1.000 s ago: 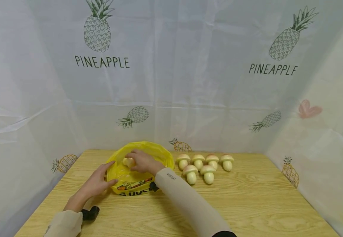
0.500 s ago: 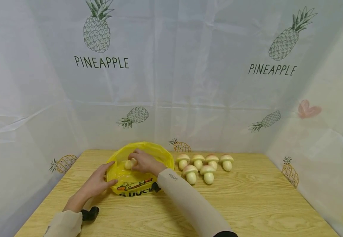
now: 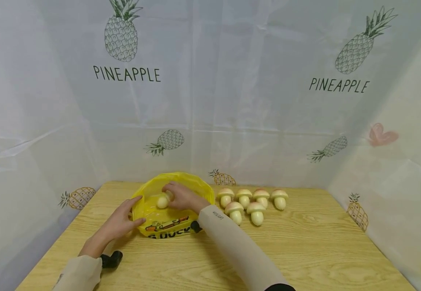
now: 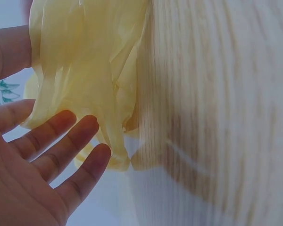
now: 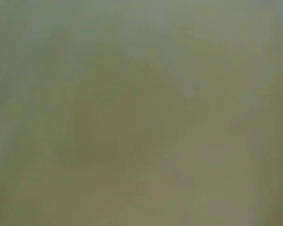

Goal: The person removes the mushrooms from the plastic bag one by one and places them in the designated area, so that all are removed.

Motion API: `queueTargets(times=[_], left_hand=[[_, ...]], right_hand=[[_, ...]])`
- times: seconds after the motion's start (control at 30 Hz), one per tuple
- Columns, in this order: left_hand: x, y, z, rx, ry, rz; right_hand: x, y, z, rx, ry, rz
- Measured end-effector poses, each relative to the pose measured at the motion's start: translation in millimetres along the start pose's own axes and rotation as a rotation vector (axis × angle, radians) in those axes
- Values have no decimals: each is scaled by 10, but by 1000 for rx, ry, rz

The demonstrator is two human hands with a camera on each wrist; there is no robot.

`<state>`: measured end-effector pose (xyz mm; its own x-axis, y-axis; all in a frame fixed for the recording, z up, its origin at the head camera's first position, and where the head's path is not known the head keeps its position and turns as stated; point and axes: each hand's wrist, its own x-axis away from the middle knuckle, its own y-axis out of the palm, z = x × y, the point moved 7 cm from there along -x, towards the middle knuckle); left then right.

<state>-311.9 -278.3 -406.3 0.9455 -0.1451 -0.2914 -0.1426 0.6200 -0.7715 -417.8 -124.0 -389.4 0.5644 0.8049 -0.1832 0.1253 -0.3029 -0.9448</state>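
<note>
A yellow plastic bag (image 3: 195, 182) lies with its mouth spread on the wooden table (image 3: 305, 250) in the head view. My right hand (image 3: 184, 198) reaches inside and holds a toy mushroom (image 3: 162, 202), its pale rounded stem showing beyond the fingers. My left hand (image 3: 117, 222) touches the bag's left rim, thumb and fingers apart. In the left wrist view, the fingers of the left hand (image 4: 42, 169) extend along the bag's outer side (image 4: 85, 61). Only a brownish blur shows in the right wrist view.
Several toy mushrooms (image 3: 256, 212) with pinkish-cream caps stand in two rows right of the bag. Behind the table hangs a pale curtain (image 3: 232, 101) printed with pineapples. A black wrist-worn device (image 3: 111, 259) juts out beside the left forearm.
My right hand has shifted slightly right inside the bag with the mushroom, whose rounded stem end now shows more. The left hand stays at the rim.
</note>
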Motion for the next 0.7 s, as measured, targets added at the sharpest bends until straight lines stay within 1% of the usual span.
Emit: queueTargets(times=[0.03,0.33,0.5,0.7], left_hand=[[-2,-3,9,-3,6,-3],[1,-4,-16,-1,-16,-6],[-4,-1,-22,-5,-19,-8],[-3,7,-22,-6,-20,-9]], right_hand=[[1,1,10,2,-5,0],[10,-2,49,24,-20,18],[35,-30,78,58,18,13],[32,5,100,58,48,2]])
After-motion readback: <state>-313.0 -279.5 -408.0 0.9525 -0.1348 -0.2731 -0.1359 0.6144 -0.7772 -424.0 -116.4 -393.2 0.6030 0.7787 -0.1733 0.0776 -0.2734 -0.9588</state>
